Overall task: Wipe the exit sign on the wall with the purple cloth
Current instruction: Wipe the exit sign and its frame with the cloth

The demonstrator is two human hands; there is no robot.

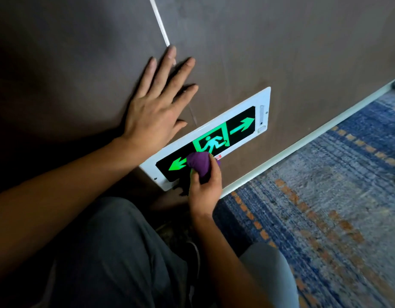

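Purple cloth (pixel 198 162): soft and light, all scrunched into a ball. It looks easy to squash, so I think it will bend to fit the flat sign. It is best held as a bundle, the way it is held here.

Right hand (pixel 204 188): its fingers (pixel 213 167) are curled tight round the cloth and press it on the sign, near the lower edge, between the left arrow and the running man.

Left hand (pixel 155 107): flat on the wall (pixel 281 52), fingers straight and spread apart, holding nothing. It rests just above the sign's left end.

Exit sign (pixel 241 121): a hard, flat plate with a white frame, fixed low on the wall, just above the floor strip (pixel 303 143). It looks smooth and maybe a bit slippery — the cloth should slide well on it. It cannot be picked up, so only rub it. The lit front could be easy to scratch or crack, so I would press gently.

Which way the sign runs: long and thin, its long side runs along the wall, level with the floor. In this view it slants from lower left up to upper right.

Arrows: one green arrow points to each end — the running man sits in the middle.

Carpet (pixel 325 207): blue with orange marks, beside the wall.
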